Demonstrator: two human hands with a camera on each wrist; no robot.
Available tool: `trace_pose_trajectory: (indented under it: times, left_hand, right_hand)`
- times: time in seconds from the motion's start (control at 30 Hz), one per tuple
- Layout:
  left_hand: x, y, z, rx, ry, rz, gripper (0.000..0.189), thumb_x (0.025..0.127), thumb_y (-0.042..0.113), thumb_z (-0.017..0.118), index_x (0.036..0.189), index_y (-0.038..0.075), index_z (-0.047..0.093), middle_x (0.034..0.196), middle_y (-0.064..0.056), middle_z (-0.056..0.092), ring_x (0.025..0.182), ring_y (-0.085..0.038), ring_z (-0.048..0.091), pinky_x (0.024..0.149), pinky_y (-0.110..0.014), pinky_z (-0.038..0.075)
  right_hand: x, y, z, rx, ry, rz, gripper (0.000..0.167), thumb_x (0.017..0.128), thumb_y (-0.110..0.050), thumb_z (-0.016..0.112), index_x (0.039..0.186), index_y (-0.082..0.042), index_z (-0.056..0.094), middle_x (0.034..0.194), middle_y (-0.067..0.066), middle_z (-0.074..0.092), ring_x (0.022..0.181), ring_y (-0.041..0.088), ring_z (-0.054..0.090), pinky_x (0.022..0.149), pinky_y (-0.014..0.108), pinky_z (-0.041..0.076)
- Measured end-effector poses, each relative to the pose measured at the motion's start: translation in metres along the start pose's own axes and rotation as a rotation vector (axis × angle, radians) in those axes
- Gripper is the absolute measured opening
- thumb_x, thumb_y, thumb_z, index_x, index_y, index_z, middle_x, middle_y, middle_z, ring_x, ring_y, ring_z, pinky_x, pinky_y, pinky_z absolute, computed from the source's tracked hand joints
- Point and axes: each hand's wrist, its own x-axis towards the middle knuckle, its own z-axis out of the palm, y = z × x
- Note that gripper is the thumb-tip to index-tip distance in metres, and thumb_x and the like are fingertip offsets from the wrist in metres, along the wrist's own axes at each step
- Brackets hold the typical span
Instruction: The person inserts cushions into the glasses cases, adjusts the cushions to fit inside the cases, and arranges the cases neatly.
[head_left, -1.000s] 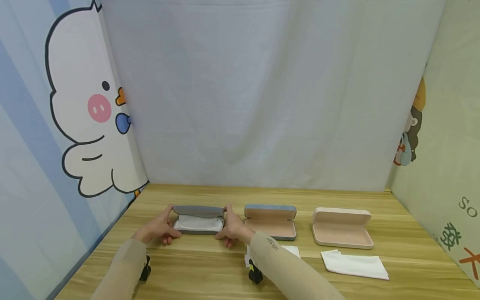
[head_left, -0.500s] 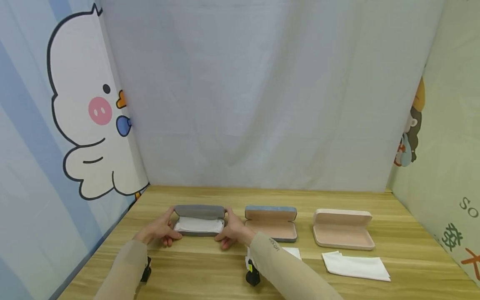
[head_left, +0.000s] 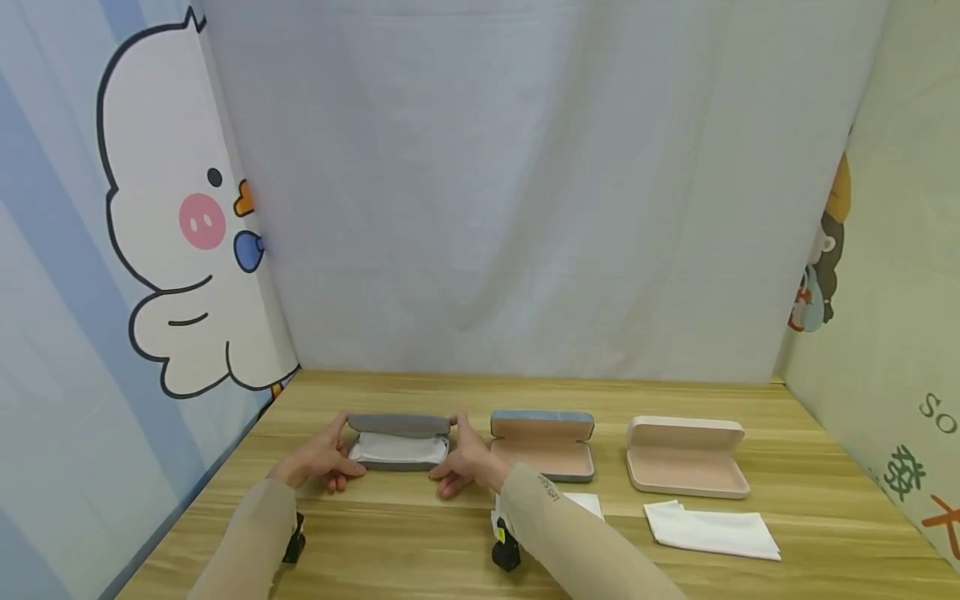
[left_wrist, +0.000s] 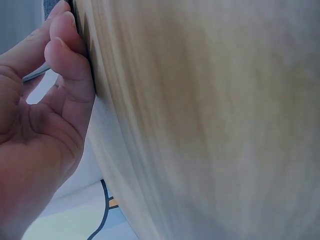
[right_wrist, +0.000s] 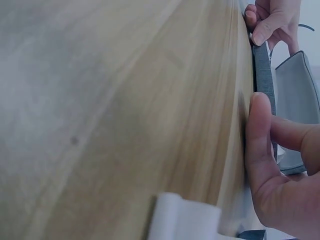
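Note:
A grey glasses case (head_left: 397,466) sits at the left of the table, its lid (head_left: 401,425) raised and a folded white cloth (head_left: 401,448) inside. My left hand (head_left: 318,457) holds the case's left end, thumb at the front corner and index finger up by the lid. At the opposite end my right hand (head_left: 467,458) grips it in the same way. Seen from the right wrist, the case's dark front edge (right_wrist: 263,75) runs between both thumbs. In the left wrist view my left hand (left_wrist: 55,100) hides most of the case.
Right of my hands stand a blue glasses case (head_left: 542,457) and a cream glasses case (head_left: 686,471), both with lids up and no cloth inside. One white cloth (head_left: 588,503) is partly under my right sleeve; another white cloth (head_left: 712,532) lies before the cream case.
The grey case's lid has tipped slightly forward over the last half second, its top edge now a little lower. Both hands keep their places at the ends of the case.

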Motion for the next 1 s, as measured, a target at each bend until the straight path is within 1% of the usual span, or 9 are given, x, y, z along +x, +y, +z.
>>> trace_pose_trajectory:
  times: [0.07, 0.13, 0.17, 0.23, 0.4, 0.63, 0.73, 0.87, 1.0]
  left_hand:
    - [-0.0003, 0.0, -0.0001, -0.005, -0.009, 0.02, 0.087, 0.084, 0.002, 0.072, 0.146, 0.009, 0.01, 0.066, -0.007, 0.054, 0.045, -0.01, 0.056, 0.041, -0.021, 0.049]
    - [-0.0007, 0.0001, 0.0002, -0.005, -0.012, 0.032, 0.083, 0.084, 0.001, 0.071, 0.144, 0.01, 0.013, 0.068, -0.007, 0.054, 0.045, -0.01, 0.056, 0.041, -0.021, 0.049]
    - [-0.0006, 0.0, 0.0001, -0.007, -0.015, 0.041, 0.08, 0.085, 0.001, 0.071, 0.142, 0.01, 0.015, 0.068, -0.008, 0.054, 0.045, -0.01, 0.056, 0.041, -0.021, 0.049]
    - [-0.0003, -0.0007, -0.0001, -0.011, -0.021, 0.054, 0.078, 0.085, 0.001, 0.07, 0.141, 0.01, 0.017, 0.07, -0.009, 0.054, 0.045, -0.01, 0.055, 0.041, -0.021, 0.049]
    - [-0.0007, -0.0023, 0.0007, -0.008, -0.028, 0.068, 0.074, 0.086, 0.0, 0.068, 0.14, 0.008, 0.018, 0.071, -0.01, 0.054, 0.045, -0.01, 0.054, 0.041, -0.02, 0.046]
    - [-0.0033, 0.002, 0.0041, 0.042, 0.018, 0.073, 0.059, 0.092, 0.002, 0.061, 0.138, 0.007, 0.025, 0.078, -0.01, 0.051, 0.05, -0.013, 0.051, 0.044, -0.022, 0.045]
    - [-0.004, 0.0043, 0.0054, 0.064, 0.028, 0.076, 0.057, 0.091, 0.001, 0.061, 0.137, 0.006, 0.026, 0.077, -0.01, 0.05, 0.051, -0.014, 0.052, 0.044, -0.023, 0.045]
    - [-0.0052, 0.0059, 0.0061, 0.073, 0.025, 0.087, 0.058, 0.091, -0.001, 0.06, 0.137, 0.005, 0.025, 0.076, -0.011, 0.051, 0.051, -0.014, 0.052, 0.044, -0.023, 0.046]
    - [-0.0066, 0.0075, 0.0067, 0.08, 0.009, 0.087, 0.064, 0.088, -0.005, 0.061, 0.137, 0.005, 0.022, 0.073, -0.01, 0.054, 0.051, -0.013, 0.052, 0.044, -0.024, 0.048]
  right_hand:
    - [-0.0011, -0.0009, -0.0002, -0.004, -0.006, -0.006, 0.077, 0.075, 0.019, 0.069, 0.129, -0.013, 0.025, 0.073, 0.031, 0.063, 0.039, 0.019, 0.058, 0.041, 0.031, 0.056]
    - [-0.0022, -0.0018, -0.0004, -0.009, -0.01, -0.011, 0.076, 0.075, 0.019, 0.069, 0.129, -0.013, 0.026, 0.073, 0.032, 0.062, 0.039, 0.019, 0.058, 0.041, 0.032, 0.056]
    - [-0.0023, -0.0019, -0.0005, -0.011, -0.01, -0.013, 0.075, 0.075, 0.019, 0.069, 0.129, -0.013, 0.026, 0.071, 0.029, 0.062, 0.039, 0.019, 0.058, 0.041, 0.032, 0.056]
    - [-0.0028, -0.0019, -0.0003, -0.017, -0.007, -0.019, 0.075, 0.076, 0.019, 0.069, 0.129, -0.013, 0.027, 0.071, 0.027, 0.061, 0.039, 0.019, 0.058, 0.042, 0.032, 0.056]
    - [-0.0026, 0.0002, 0.0009, -0.04, -0.003, -0.033, 0.076, 0.076, 0.018, 0.069, 0.132, -0.013, 0.027, 0.073, 0.029, 0.062, 0.039, 0.019, 0.058, 0.042, 0.034, 0.057]
    - [-0.0031, 0.0016, 0.0025, -0.128, 0.006, -0.105, 0.061, 0.082, 0.016, 0.064, 0.128, -0.007, 0.031, 0.071, 0.03, 0.06, 0.039, 0.019, 0.058, 0.042, 0.037, 0.057]
    - [-0.0039, 0.0021, 0.0037, -0.151, 0.017, -0.124, 0.06, 0.081, 0.017, 0.063, 0.127, -0.006, 0.032, 0.069, 0.028, 0.059, 0.039, 0.019, 0.058, 0.042, 0.037, 0.057]
    - [-0.0047, 0.0013, 0.0051, -0.168, 0.031, -0.136, 0.065, 0.078, 0.02, 0.063, 0.128, -0.005, 0.032, 0.069, 0.027, 0.057, 0.038, 0.019, 0.057, 0.04, 0.037, 0.056]
    - [-0.0076, -0.0005, 0.0054, -0.207, 0.046, -0.138, 0.075, 0.074, 0.021, 0.063, 0.136, -0.004, 0.029, 0.067, 0.03, 0.058, 0.037, 0.019, 0.057, 0.04, 0.038, 0.056]
